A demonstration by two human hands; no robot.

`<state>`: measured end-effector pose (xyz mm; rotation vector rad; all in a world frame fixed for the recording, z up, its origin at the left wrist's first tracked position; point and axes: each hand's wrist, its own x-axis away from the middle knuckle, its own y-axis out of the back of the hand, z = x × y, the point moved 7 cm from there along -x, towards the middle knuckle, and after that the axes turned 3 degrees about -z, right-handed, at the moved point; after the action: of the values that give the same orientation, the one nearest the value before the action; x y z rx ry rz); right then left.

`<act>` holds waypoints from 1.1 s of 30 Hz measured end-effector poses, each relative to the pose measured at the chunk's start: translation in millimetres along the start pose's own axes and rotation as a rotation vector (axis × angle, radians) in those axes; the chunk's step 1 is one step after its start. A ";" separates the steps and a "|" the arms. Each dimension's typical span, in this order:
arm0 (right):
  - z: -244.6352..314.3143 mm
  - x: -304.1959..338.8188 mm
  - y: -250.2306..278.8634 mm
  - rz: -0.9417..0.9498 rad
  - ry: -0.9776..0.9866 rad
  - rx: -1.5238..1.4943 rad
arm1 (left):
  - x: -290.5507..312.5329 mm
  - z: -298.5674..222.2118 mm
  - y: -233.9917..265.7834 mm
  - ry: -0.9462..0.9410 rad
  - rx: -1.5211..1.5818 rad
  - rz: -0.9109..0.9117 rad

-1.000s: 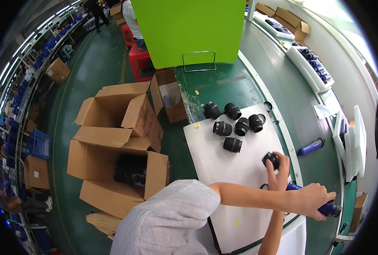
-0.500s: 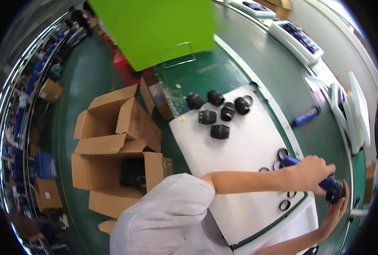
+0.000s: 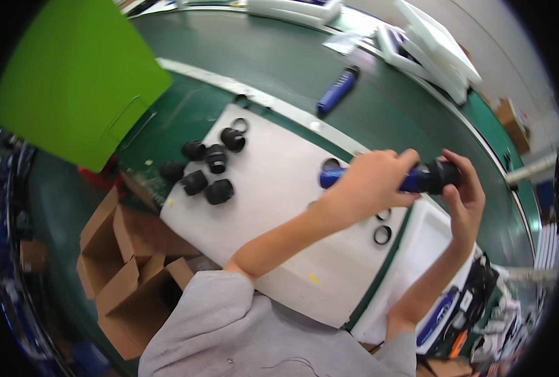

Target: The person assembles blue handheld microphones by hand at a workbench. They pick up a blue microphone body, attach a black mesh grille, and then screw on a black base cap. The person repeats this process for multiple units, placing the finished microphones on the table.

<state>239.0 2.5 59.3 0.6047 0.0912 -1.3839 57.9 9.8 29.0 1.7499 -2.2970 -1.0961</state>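
My left hand is closed round the blue body of a long handheld device. Its blue end sticks out past the wrist side of that hand. Over the device's other end fits a black cylindrical part, and the fingers and thumb of my right hand grip it. Beneath my left forearm and hand, several black rings lie on a white mat, some partly hidden. Toward the mat's far left corner sits a group of black cylindrical parts.
Another blue device lies on the green bench beyond the mat. White foam trays stand at the back. A white foam box is beside my right arm. Cardboard boxes stand at the left, below a bright green panel.
The view has turned right, so mat, parts and boxes sit further left. Both hands still hold the device, which now lies nearly level in the view instead of slanting down to the right.
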 end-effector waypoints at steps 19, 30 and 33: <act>-37.0 -0.7 2.9 -0.088 -0.169 0.243 | -6.7 7.8 -22.4 -0.037 -0.160 -0.061; -38.2 -0.5 3.8 -0.016 -0.085 0.228 | -7.0 9.7 -25.3 -0.077 -0.146 -0.058; -31.6 -0.5 6.8 0.040 -0.101 0.234 | -7.7 9.2 -27.3 -0.058 -0.120 -0.036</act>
<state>254.3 17.6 35.2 0.7258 -0.1655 -1.3943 79.0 18.1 9.7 1.7439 -2.1891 -1.2790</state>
